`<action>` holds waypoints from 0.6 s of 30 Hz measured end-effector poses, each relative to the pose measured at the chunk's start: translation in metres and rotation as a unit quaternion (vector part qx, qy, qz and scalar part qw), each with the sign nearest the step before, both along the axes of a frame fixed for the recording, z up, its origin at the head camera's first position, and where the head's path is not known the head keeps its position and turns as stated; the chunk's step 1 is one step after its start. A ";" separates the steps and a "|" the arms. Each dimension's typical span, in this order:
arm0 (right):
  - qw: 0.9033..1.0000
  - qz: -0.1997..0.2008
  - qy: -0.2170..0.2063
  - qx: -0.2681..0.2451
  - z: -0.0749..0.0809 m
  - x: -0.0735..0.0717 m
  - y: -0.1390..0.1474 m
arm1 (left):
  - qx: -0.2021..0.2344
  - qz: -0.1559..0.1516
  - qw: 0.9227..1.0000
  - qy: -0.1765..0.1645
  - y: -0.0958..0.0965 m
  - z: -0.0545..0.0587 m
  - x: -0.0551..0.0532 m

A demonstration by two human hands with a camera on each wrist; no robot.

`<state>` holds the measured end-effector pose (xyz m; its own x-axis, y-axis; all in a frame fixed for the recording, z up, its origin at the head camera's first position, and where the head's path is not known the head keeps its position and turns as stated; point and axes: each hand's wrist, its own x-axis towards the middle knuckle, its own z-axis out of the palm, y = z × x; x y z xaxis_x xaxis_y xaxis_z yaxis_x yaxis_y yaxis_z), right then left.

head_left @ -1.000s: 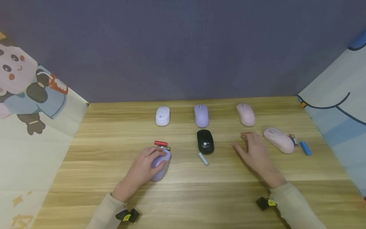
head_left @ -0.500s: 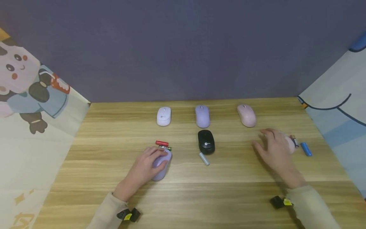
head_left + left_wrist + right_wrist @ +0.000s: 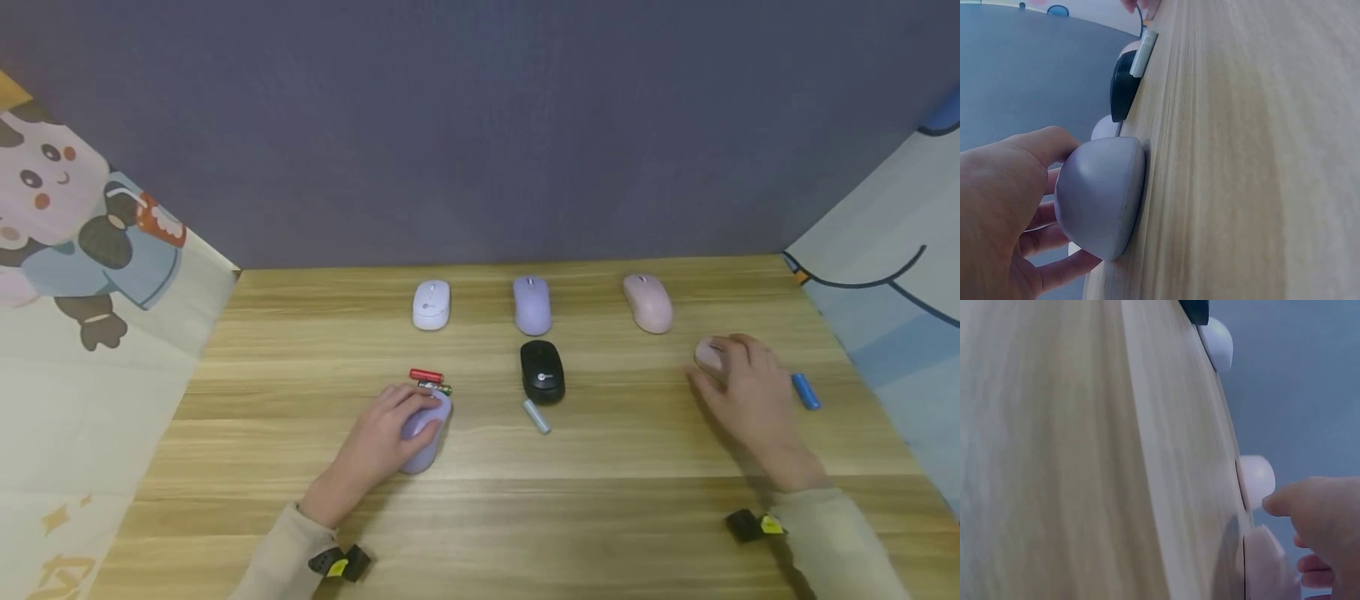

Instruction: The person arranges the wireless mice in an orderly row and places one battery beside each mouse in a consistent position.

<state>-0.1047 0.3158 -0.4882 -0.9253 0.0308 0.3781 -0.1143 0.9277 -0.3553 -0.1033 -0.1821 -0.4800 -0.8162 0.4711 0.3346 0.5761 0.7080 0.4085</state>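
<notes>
My left hand grips a purple computer mouse on the table, thumb on its near side and fingers around the other. In the left wrist view the mouse's rounded back end sits between thumb and fingers. Just beyond it lie a red battery and a green-black battery. My right hand is over a pink mouse, covering most of it, with fingers loosely bent. The right wrist view shows the thumb raised off that pink mouse. Right of this hand lies a blue battery.
Along the back of the wooden table stand a white mouse, a second purple mouse and a second pink mouse. Mid-table, a black mouse has a pale battery in front. A dark wall rises behind.
My right hand has moved rightward, from left of the front pink mouse to over it, now hiding the battery beside it. The left hand stays on the purple mouse.
</notes>
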 end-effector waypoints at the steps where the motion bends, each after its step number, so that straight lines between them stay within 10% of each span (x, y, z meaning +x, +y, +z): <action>1: 1.000 -0.001 0.003 0.004 -0.001 0.000 0.002 | 0.000 0.000 1.000 0.000 0.000 0.000 0.000; 18: 0.999 -0.020 -0.043 0.012 -0.010 0.000 0.019 | 0.002 -0.002 1.000 0.008 0.000 0.003 0.003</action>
